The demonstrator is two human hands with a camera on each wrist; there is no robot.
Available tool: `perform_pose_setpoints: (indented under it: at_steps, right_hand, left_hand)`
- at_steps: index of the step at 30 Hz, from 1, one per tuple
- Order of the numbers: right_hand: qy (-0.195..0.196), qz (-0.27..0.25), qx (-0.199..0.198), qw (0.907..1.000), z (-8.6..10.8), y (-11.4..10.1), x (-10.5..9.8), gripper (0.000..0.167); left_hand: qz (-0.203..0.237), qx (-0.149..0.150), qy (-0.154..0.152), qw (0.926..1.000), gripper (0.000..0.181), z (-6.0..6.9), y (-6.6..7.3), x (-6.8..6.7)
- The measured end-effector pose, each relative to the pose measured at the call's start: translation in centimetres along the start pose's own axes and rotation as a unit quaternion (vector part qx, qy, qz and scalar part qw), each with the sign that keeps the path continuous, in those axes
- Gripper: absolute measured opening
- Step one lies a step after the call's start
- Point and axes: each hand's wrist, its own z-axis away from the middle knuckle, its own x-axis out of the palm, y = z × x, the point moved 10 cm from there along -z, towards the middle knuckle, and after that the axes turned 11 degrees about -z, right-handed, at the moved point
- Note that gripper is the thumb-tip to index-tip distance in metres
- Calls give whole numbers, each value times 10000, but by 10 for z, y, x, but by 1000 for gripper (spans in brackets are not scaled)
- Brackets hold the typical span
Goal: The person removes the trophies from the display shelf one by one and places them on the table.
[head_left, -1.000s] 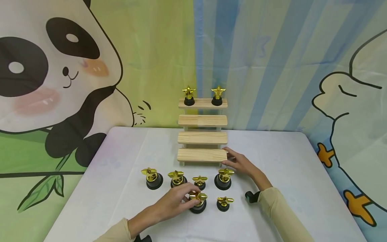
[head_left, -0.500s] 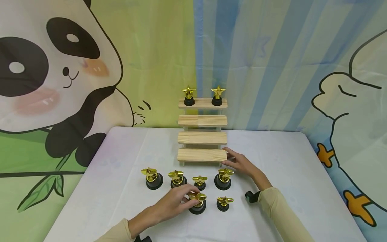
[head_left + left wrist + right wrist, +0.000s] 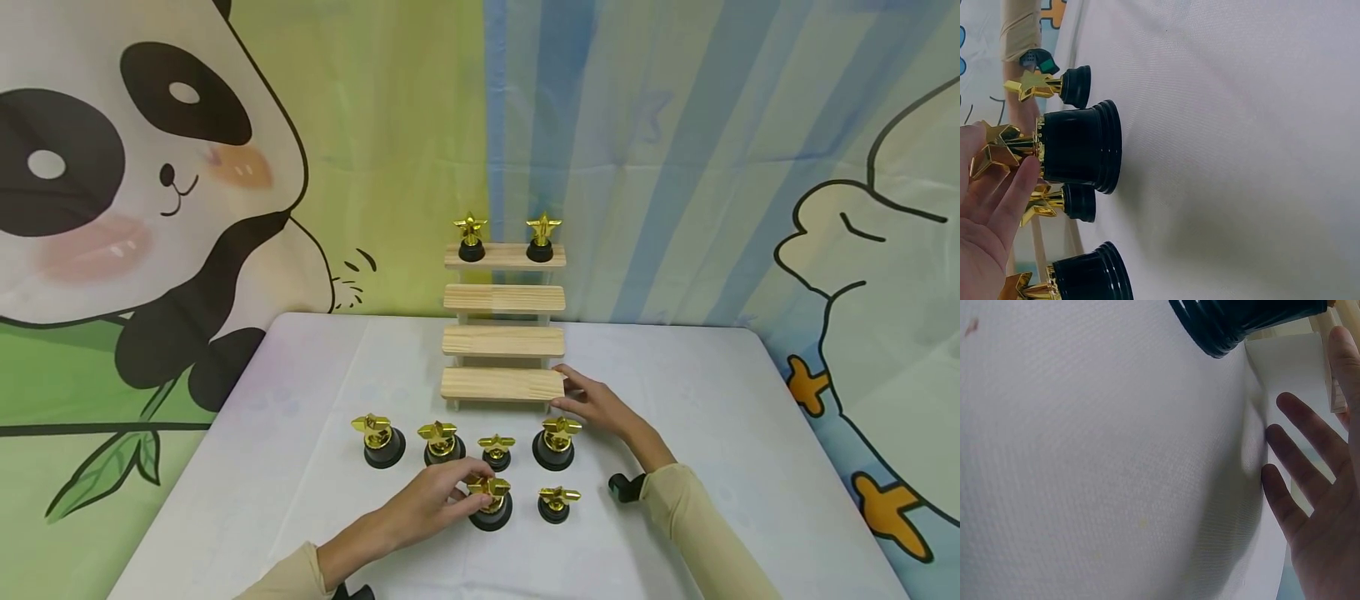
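Note:
My left hand [image 3: 426, 506] pinches the gold star top of a black-based trophy [image 3: 491, 517]; the left wrist view shows fingers [image 3: 1017, 194] around the star of this trophy [image 3: 1079, 147], whose base looks upright on the cloth. At the lowest step of a wooden stand [image 3: 501, 385], my right hand [image 3: 602, 408] has thumb and index finger at the front and back of its right end. The other fingers [image 3: 1300, 453] of that hand spread out straight in the right wrist view, near a trophy's dark base [image 3: 1241, 322].
Two small trophies [image 3: 472, 248] [image 3: 540, 248] stand on the top step. Around the left hand, on the white-clothed table [image 3: 315, 400], are several more: a row [image 3: 384, 450] before the stand and a small one [image 3: 554, 508] at right. A cartoon-printed curtain [image 3: 405, 125] hangs behind.
The trophy in my left hand has shifted very slightly left. My right hand has stayed at the stand, and the other trophies stand as before.

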Motion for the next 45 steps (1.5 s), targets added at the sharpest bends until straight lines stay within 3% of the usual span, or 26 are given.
perform_pose_setpoints:
  at_steps: [10,18,29,45]
  right_hand:
    - [103,107,-41,9999,2,2,-1,66]
    - [78,97,-148,9998,1,-2,-2,62]
    - [86,55,-196,9998,2,-3,-2,60]
    - [56,28,-138,9999,0,-1,0,56]
  left_hand:
    - [5,92,27,10000,29,2,1,0]
    - [-349,406,180,9984,34,4,10,-8]
    - [-247,106,73,9996,33,6,5,-11]
    - [-394,234,415,9981,34,10,8,-23]
